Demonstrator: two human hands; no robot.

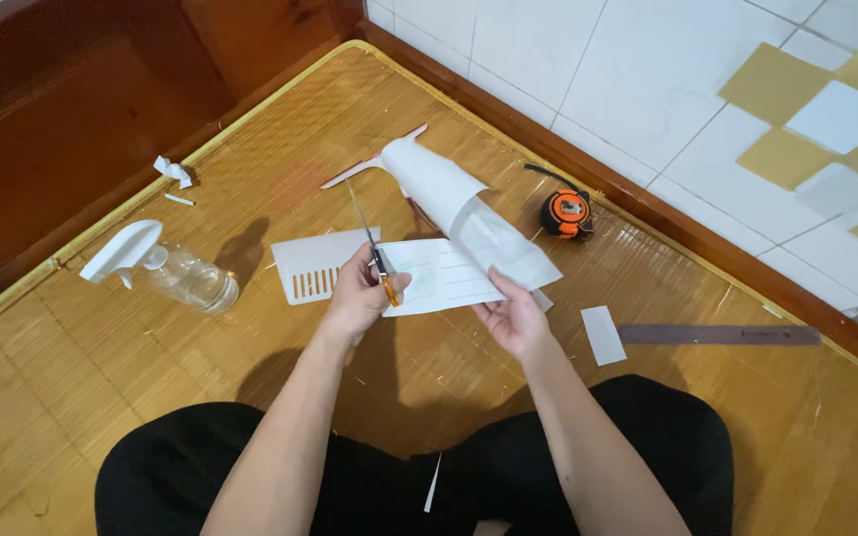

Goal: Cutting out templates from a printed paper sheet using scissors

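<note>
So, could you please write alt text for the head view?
Seated on a bamboo mat, a person holds scissors in the left hand and a white paper sheet in the right hand. Nearby lie a spray bottle, tape measure and ruler.

Bright, even indoor light from above. Soft shadows of arms and spray bottle (166,270) fall on bamboo mat (151,397). Mild glare on white wall tiles (588,60). Sharp focus; slight wide-angle bending at edges.
</note>
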